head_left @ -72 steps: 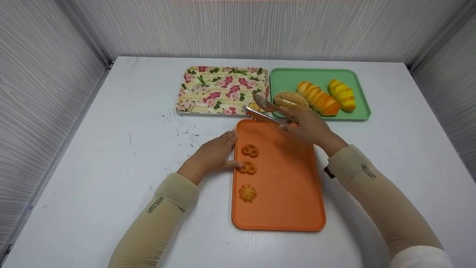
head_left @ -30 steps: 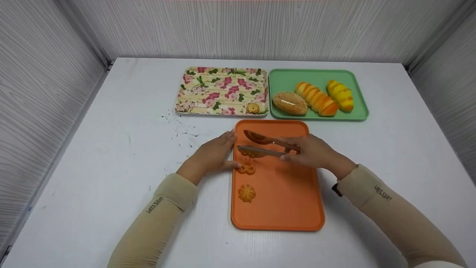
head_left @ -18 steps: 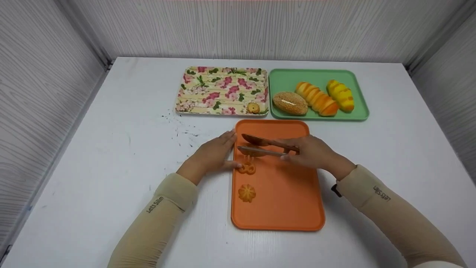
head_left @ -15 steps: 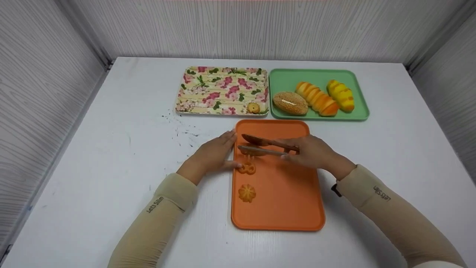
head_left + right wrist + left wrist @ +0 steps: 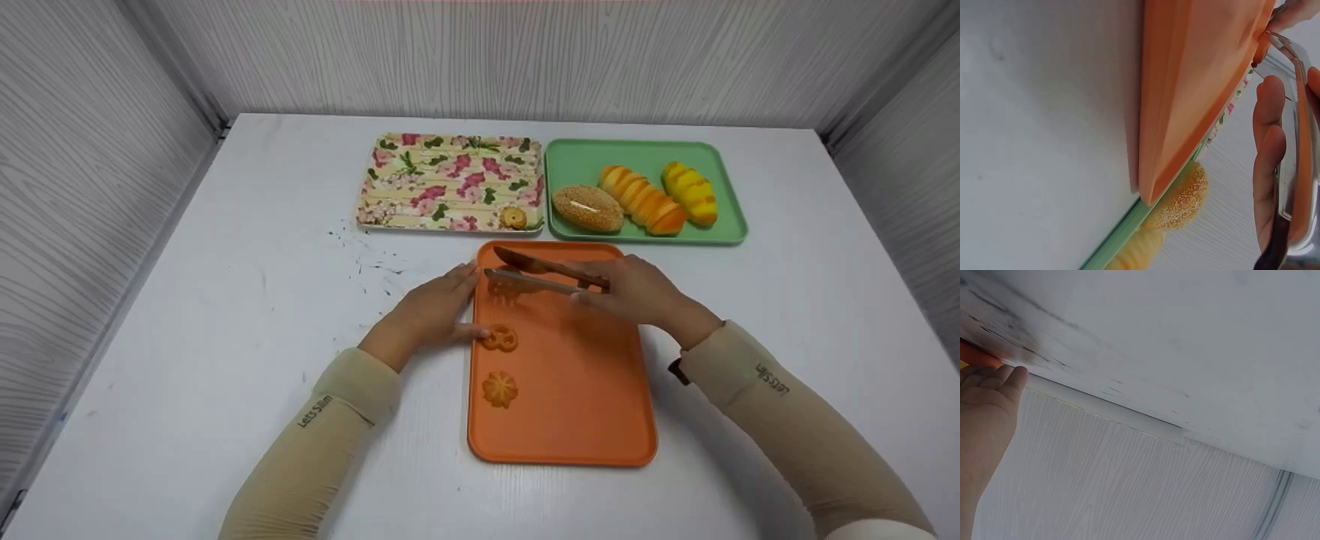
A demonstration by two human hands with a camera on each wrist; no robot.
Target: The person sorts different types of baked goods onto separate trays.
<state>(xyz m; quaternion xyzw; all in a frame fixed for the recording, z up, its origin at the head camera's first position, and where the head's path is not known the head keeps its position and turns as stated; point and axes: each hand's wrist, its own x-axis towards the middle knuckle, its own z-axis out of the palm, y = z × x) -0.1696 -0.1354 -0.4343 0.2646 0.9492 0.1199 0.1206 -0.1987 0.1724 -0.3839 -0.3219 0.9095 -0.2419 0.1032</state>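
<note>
My right hand grips a pair of metal tongs, whose tips lie over the upper left of the orange tray. In the right wrist view, an orange-brown cookie shows at the tips of the tongs; the head view hides it behind them. My left hand rests against the tray's left edge, fingers straight along its side and thumb over the rim. By that thumb lies a pretzel-shaped cookie, and below it a flower-shaped cookie.
Behind the orange tray stands a floral tray with a round cookie in its near right corner. Beside it, a green tray bears a sesame bun, a striped loaf and a yellow loaf. Walls enclose the table.
My right hand brought the tongs from the floral tray down over the upper pretzel cookie, then slightly back toward the far edge. That cookie's old spot is now bare. My left hand stayed put.
</note>
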